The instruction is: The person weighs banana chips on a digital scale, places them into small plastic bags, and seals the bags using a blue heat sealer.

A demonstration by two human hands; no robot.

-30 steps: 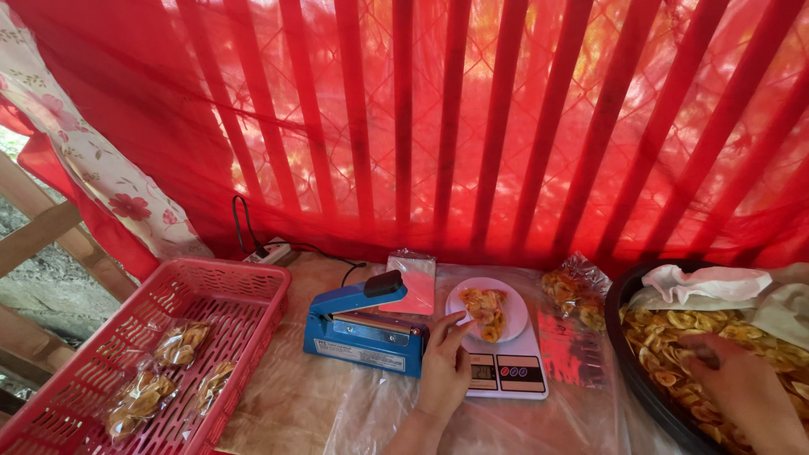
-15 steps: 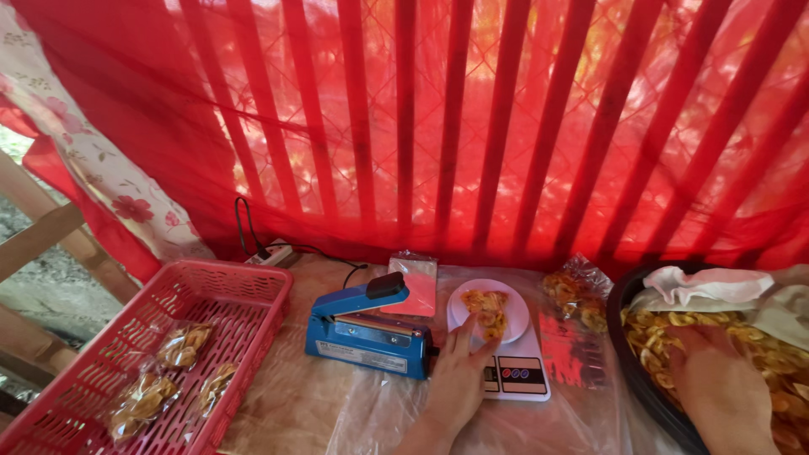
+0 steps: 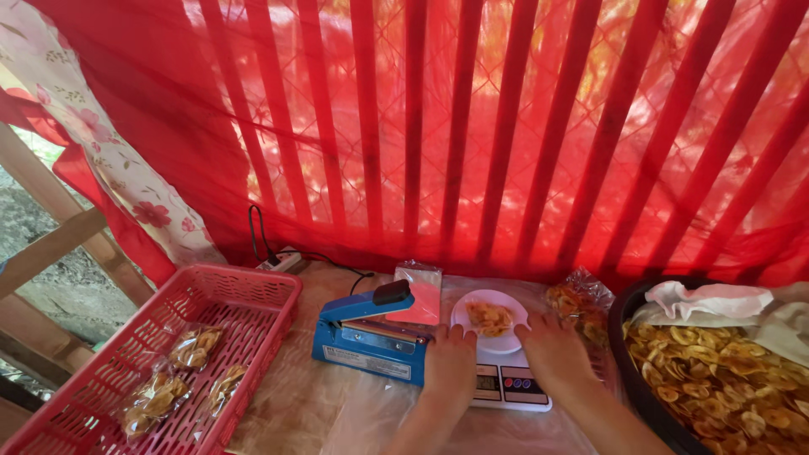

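Both hands, the left hand (image 3: 449, 361) and the right hand (image 3: 552, 352), have now come with flat, apparently empty fingers beside the white plate (image 3: 489, 320) of chips on the kitchen scale (image 3: 510, 383).

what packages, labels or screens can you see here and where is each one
Sealed chip packets: three small clear bags of yellow chips, in the red basket, left.
Open chip bag: clear, crinkled, right of the scale.
Scale display: small dark rectangle on the white scale's front, between both hands.
Sealer label: pale strip on the blue sealer's front.
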